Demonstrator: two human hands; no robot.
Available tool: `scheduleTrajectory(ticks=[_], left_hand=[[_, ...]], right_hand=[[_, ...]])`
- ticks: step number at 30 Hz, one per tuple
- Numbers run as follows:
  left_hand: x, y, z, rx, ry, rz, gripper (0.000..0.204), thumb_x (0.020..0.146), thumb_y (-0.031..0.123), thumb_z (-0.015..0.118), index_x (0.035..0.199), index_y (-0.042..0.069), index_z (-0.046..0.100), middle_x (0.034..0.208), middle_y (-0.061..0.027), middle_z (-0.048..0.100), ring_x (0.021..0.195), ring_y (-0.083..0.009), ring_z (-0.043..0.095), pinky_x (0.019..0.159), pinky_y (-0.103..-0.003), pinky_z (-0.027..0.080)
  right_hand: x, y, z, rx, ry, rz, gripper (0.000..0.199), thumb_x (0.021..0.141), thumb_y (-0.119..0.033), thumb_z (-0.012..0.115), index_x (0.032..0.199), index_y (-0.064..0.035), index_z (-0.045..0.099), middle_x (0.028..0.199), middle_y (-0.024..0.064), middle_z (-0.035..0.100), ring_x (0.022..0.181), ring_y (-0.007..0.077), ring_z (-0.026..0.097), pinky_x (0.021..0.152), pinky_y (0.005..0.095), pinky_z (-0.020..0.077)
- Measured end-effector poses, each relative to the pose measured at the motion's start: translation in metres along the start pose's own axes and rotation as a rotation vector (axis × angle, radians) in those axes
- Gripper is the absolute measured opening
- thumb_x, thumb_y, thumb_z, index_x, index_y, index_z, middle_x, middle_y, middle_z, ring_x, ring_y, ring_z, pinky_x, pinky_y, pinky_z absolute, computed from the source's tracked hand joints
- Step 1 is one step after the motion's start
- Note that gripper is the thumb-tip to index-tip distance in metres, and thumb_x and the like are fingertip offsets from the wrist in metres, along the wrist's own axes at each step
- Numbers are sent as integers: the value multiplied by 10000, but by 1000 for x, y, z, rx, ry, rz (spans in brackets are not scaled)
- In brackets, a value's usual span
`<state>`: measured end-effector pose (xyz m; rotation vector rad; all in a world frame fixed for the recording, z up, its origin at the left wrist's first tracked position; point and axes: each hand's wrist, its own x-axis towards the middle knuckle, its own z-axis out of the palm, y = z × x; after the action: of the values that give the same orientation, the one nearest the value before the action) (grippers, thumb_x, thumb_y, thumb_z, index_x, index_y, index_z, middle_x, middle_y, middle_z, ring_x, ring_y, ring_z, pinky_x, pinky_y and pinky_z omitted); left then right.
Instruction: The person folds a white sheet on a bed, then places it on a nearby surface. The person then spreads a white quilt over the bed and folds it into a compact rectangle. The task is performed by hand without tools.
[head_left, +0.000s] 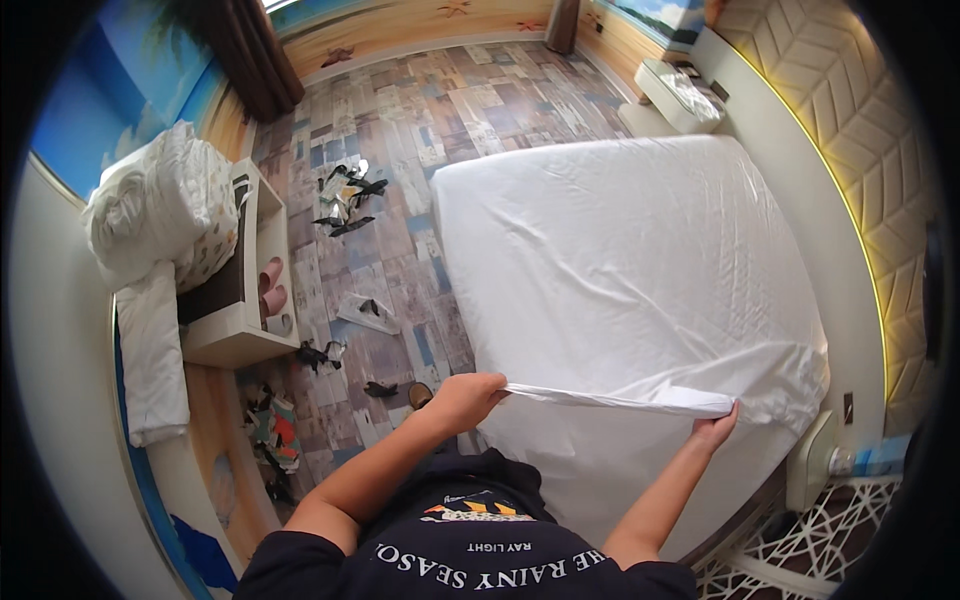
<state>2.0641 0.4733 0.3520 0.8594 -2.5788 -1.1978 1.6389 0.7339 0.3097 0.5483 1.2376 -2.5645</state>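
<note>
Leftmost on my feed, a bundle of white bedding [160,205] sits heaped on a low table [228,342], with pink slippers [272,290] in its open side. Next, dark scraps [345,200] lie about the floor [400,120]; then comes the left hand [466,402] I guide, closed on one end of a white sheet's [600,260] edge. The sheet lies spread over the bed, that edge drawn into a folded band between the hands. I judge that even tension at both ends serves best, pulling low and level against the wrinkles. The left forearm slants inward, back of the hand toward the camera. The right forearm angles outward, its right hand [714,430] gripping the band's other end. Farther right the fabric bunches; I would ease that slack out gently, not tug.
</note>
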Motion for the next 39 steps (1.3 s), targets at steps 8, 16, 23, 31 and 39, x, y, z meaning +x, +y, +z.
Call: scheduleTrajectory(ticks=[8, 16, 23, 31, 39], left_hand=[[57, -98, -116, -17, 8, -44, 188, 904, 237, 534, 851, 59, 557, 779, -161, 591, 764, -372, 575, 646, -424, 459], [146, -172, -182, -148, 59, -21, 204, 903, 236, 545, 851, 42, 582, 801, -168, 589, 782, -369, 570, 663, -416, 456], [273, -265, -244, -144, 14, -129, 266, 907, 279, 537, 816, 33, 581, 792, -177, 596, 777, -375, 574, 659, -438, 452], [390, -375, -310, -240, -156, -355, 310, 920, 320, 511, 831, 30, 572, 812, -202, 596, 796, -407, 558, 677, -458, 437], [459, -482, -309, -288, -133, -568, 264, 928, 281, 506, 890, 34, 589, 790, -195, 601, 777, -385, 579, 655, -434, 440]], right_hand=[[-71, 97, 173, -222, -24, -317, 360, 922, -255, 525, 1142, 30, 523, 1126, 110, 566, 994, 232, 569, 856, 365, 484], [-14, 176, 304, -370, -60, -433, 361, 891, -147, 550, 1187, 45, 475, 1117, 99, 549, 1000, 189, 552, 849, 305, 467], [61, 307, 445, -515, -151, -336, 389, 900, -81, 483, 1281, -57, 408, 1220, 71, 491, 1093, 186, 499, 905, 320, 438], [116, 454, 590, -608, -330, -247, 403, 905, -90, 486, 1292, -30, 391, 1218, 91, 494, 1097, 213, 504, 941, 335, 410], [186, 601, 638, -783, -398, -99, 435, 907, -61, 496, 1319, -47, 357, 1224, 91, 495, 1123, 213, 492, 940, 336, 405]])
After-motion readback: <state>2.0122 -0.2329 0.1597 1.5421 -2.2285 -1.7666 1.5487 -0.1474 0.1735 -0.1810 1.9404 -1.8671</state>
